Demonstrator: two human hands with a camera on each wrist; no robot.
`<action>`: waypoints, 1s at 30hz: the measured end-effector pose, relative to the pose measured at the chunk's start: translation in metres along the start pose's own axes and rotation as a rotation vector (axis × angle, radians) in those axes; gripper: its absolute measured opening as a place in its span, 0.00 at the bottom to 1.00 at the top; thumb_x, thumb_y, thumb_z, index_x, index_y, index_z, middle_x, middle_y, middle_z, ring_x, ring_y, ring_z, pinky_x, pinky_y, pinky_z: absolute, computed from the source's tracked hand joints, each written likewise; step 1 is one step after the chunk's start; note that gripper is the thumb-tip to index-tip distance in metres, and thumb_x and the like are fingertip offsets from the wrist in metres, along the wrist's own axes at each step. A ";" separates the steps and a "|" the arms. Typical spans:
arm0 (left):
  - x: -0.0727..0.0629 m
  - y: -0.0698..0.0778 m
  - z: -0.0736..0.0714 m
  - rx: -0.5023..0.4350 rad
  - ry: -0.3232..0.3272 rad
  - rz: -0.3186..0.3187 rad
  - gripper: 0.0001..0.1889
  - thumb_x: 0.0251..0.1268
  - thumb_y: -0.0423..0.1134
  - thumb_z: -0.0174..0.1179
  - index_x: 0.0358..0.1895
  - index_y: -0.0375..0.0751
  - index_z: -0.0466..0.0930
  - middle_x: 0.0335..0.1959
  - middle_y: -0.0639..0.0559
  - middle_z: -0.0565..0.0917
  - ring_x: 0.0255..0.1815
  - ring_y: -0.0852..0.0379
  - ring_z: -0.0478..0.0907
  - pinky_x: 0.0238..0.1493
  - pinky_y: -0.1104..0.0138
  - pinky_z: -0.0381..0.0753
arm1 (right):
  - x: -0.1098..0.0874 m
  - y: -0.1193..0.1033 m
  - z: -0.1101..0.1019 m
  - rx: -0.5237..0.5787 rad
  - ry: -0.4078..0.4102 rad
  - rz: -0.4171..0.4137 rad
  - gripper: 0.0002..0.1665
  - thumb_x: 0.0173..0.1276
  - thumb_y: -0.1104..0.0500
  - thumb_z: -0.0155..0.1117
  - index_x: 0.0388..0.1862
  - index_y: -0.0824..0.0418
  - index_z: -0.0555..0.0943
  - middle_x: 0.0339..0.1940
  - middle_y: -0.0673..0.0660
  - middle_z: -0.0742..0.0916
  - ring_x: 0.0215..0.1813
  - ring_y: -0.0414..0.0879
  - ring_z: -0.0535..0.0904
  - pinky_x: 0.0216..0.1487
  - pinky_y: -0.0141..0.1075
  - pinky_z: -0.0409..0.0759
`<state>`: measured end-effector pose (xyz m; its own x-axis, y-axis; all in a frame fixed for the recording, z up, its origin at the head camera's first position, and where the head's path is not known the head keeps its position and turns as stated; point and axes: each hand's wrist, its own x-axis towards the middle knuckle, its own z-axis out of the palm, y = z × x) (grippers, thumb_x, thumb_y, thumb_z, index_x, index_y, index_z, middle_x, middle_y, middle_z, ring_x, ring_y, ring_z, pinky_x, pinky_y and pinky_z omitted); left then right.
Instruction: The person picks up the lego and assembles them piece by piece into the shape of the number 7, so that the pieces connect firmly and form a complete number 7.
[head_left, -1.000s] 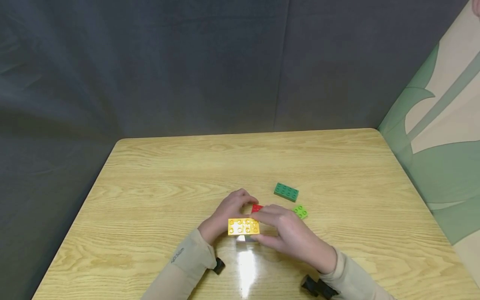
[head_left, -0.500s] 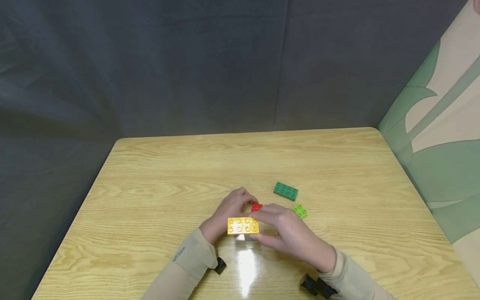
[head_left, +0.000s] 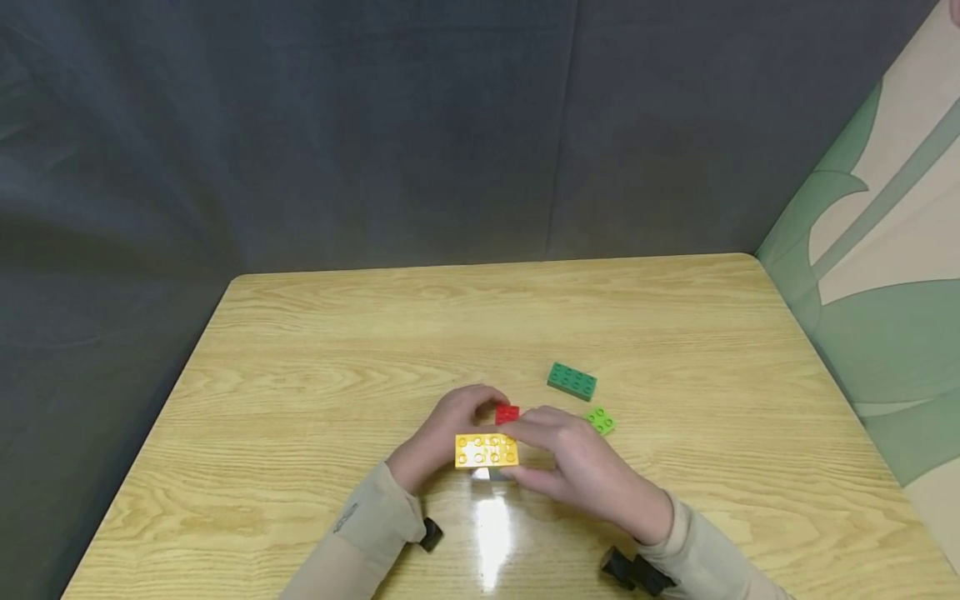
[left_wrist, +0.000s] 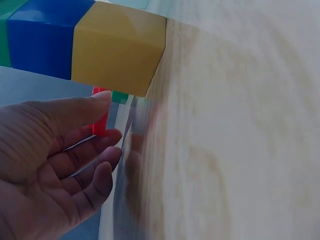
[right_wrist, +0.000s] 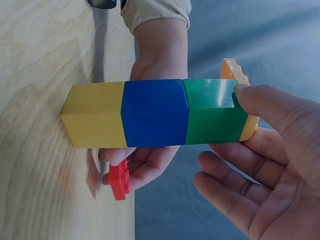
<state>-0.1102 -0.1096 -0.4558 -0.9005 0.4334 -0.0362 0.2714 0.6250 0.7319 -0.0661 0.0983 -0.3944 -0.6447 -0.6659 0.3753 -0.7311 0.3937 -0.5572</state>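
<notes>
A tower of a yellow block [right_wrist: 95,120], a blue block [right_wrist: 155,115] and a green block [right_wrist: 214,117] stands on the table, capped by a flat yellow brick [head_left: 486,451] with studs. My right hand [head_left: 581,467] grips the tower's top, thumb against the green block and fingers at the flat brick. Behind the tower, low over the table, my left hand [head_left: 448,427] pinches a small red brick [right_wrist: 119,181] between thumb and fingers. In the head view the flat brick hides the tower's lower blocks.
Beyond the hands, a dark green flat brick [head_left: 572,381] lies on the wooden table [head_left: 337,333]. A small lime green brick [head_left: 600,421] is nearer, right behind my right hand. A dark curtain [head_left: 405,133] hangs past the far edge.
My left hand has shifted slightly left with the red brick, so more of that brick shows. My right hand stays on the tower's top.
</notes>
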 end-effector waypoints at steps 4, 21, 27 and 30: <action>-0.005 0.000 -0.003 -0.009 0.014 0.012 0.16 0.61 0.43 0.67 0.52 0.44 0.82 0.39 0.56 0.81 0.40 0.58 0.75 0.44 0.65 0.76 | 0.000 0.001 0.000 0.004 0.006 -0.009 0.21 0.59 0.55 0.74 0.52 0.56 0.84 0.42 0.46 0.86 0.43 0.39 0.81 0.43 0.33 0.82; -0.031 0.005 -0.016 -0.096 0.070 0.045 0.21 0.54 0.36 0.72 0.53 0.44 0.80 0.39 0.59 0.81 0.40 0.57 0.78 0.43 0.62 0.80 | -0.001 0.001 -0.001 -0.012 0.004 -0.004 0.22 0.59 0.54 0.74 0.53 0.57 0.84 0.42 0.45 0.86 0.44 0.39 0.80 0.43 0.34 0.82; -0.038 0.007 -0.020 -0.089 0.084 0.051 0.20 0.54 0.34 0.72 0.52 0.45 0.81 0.41 0.60 0.81 0.41 0.57 0.78 0.42 0.63 0.80 | -0.001 0.001 0.000 -0.008 0.010 -0.013 0.22 0.59 0.53 0.74 0.52 0.57 0.84 0.41 0.46 0.86 0.43 0.39 0.80 0.43 0.33 0.82; -0.041 0.006 -0.023 -0.095 0.092 0.039 0.20 0.55 0.33 0.71 0.52 0.47 0.81 0.40 0.62 0.81 0.41 0.59 0.78 0.40 0.64 0.80 | -0.002 0.002 0.000 -0.009 0.008 -0.014 0.22 0.59 0.54 0.74 0.52 0.57 0.83 0.41 0.46 0.86 0.43 0.40 0.80 0.43 0.33 0.82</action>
<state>-0.0791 -0.1388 -0.4338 -0.9185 0.3919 0.0524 0.2768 0.5428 0.7929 -0.0664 0.0999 -0.3960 -0.6359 -0.6664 0.3893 -0.7423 0.3899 -0.5450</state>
